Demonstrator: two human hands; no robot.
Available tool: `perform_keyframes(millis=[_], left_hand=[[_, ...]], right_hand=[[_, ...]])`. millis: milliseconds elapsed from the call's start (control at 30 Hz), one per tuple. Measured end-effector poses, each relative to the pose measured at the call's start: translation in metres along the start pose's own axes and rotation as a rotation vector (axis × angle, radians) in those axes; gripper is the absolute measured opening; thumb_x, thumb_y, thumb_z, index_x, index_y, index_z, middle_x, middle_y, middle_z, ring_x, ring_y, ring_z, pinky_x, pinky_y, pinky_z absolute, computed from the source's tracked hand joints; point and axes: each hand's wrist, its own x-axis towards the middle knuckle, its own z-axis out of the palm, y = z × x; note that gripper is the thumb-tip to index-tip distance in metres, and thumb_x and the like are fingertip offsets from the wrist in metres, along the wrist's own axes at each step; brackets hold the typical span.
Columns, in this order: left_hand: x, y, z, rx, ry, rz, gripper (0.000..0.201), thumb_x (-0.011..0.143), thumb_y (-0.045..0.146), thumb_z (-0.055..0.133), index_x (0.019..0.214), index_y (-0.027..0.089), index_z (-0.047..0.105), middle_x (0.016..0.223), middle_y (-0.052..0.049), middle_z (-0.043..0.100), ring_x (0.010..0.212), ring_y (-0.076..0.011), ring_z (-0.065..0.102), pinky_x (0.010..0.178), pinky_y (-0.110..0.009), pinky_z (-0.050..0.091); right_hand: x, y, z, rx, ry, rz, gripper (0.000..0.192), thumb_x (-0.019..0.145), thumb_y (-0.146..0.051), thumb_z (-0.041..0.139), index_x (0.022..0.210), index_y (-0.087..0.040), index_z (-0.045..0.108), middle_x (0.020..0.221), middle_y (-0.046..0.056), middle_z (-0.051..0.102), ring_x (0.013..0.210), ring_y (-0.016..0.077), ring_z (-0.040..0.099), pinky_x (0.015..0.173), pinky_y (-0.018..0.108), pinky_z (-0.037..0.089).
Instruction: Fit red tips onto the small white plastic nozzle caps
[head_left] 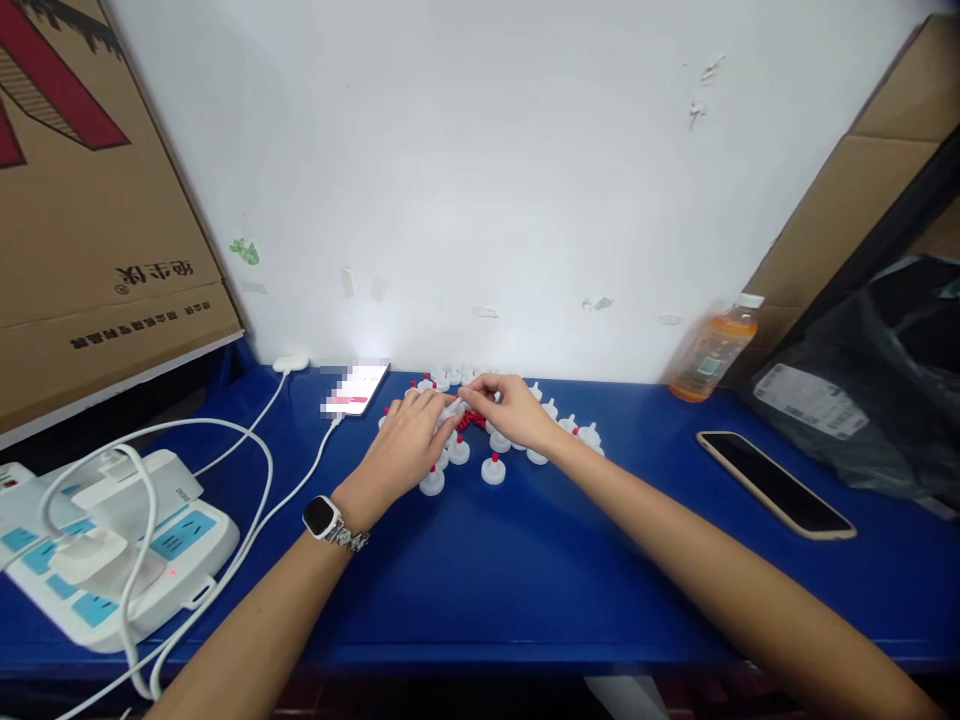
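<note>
Both arms reach inward across the blue counter (525,590), the left forearm rising from seven o'clock with a watch (321,516) at the wrist, the right forearm long and nearly straight from the five o'clock corner. The wrists bend toward each other, so the hands meet at the middle of the view, low over the surface. The left hand (401,440) is turned back-up, fingers bent and side by side, its thumb and forefinger clamped on a small white piece (452,409). The right hand (517,408) is curled, thumb and fingertips drawn together at that piece's edge; whether they grip it or something smaller, I cannot tell. Just below the fingertips lie red pieces (474,420). From the hands, a white cap with a red tip (493,470) stands at five o'clock, another (432,483) at seven, and plain white caps (589,436) spread toward three. The fingers cover most of the held piece, so its shape is unclear, and they hide part of the cluster behind them. The charging phone's screen (364,388), near nine o'clock, is partly pixelated; both forearms run out of frame.
</note>
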Motion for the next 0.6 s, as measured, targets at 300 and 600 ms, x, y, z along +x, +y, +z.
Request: perform_keyframes(millis=[300, 600], left_hand=[[-0.001, -0.002, -0.001, -0.016, -0.037, -0.007, 0.032, 0.104, 0.039, 0.031, 0.113, 0.019, 0.054, 0.114, -0.009, 0.062, 0.104, -0.0258, 0.052, 0.089, -0.042, 0.044], [-0.002, -0.004, -0.002, -0.044, -0.027, -0.001, 0.031, 0.104, 0.041, 0.032, 0.110, 0.020, 0.054, 0.113, -0.008, 0.064, 0.102, -0.0260, 0.053, 0.086, -0.041, 0.042]], right_hand=[[0.009, 0.016, 0.004, -0.660, -0.233, -0.047, 0.012, 0.083, -0.031, 0.066, 0.080, -0.021, 0.072, 0.076, 0.003, 0.071, 0.089, 0.0219, 0.060, 0.085, 0.036, 0.027], [0.014, 0.017, 0.016, -0.741, -0.273, -0.080, 0.012, 0.084, -0.028, 0.063, 0.080, -0.020, 0.070, 0.081, 0.006, 0.072, 0.094, 0.0255, 0.059, 0.089, 0.039, 0.027]])
